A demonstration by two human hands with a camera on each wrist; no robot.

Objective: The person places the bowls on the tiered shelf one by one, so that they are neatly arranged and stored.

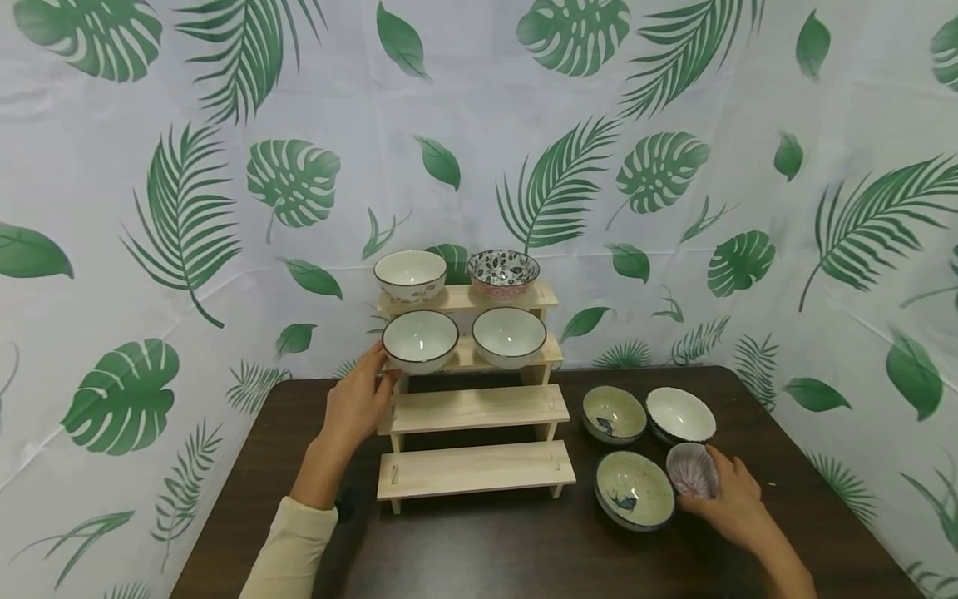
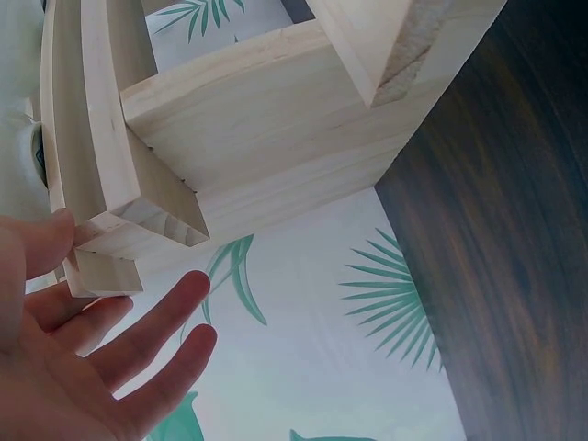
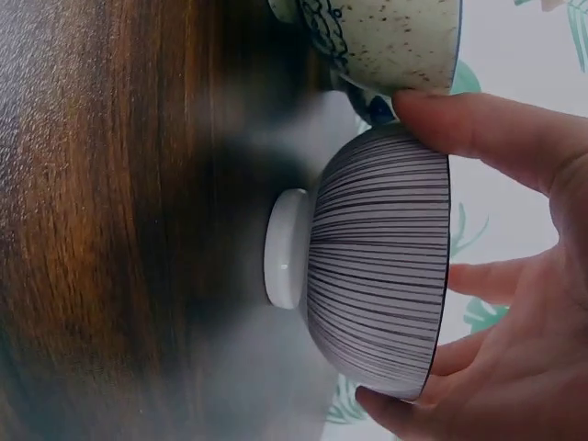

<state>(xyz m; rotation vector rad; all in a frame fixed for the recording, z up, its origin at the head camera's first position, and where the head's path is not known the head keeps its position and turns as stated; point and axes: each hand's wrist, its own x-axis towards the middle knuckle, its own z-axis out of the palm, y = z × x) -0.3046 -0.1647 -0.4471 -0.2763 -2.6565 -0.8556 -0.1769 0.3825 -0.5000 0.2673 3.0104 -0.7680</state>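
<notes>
My left hand (image 1: 356, 401) is at the left end of the second-highest step of a wooden tiered stand (image 1: 479, 408), beside a white dark-rimmed bowl (image 1: 421, 339). In the left wrist view, thumb and index finger pinch the board's end (image 2: 106, 274); the other fingers extend past it. At the right, my right hand (image 1: 732, 503) grips a small purple-grey striped bowl (image 1: 692, 472) between thumb and fingers. Its white foot (image 3: 287, 248) shows close over the tabletop in the right wrist view. A speckled green bowl (image 1: 634, 492) stands immediately to its left.
Another white bowl (image 1: 509, 336) shares the second-highest step. On the top step sit a flower-patterned white bowl (image 1: 410, 273) and a black-and-pink patterned bowl (image 1: 503, 271). Behind the right hand are a green bowl (image 1: 615, 412) and a white bowl (image 1: 679, 414). Leaf-printed cloth (image 1: 464, 150) backs the dark table (image 1: 464, 553).
</notes>
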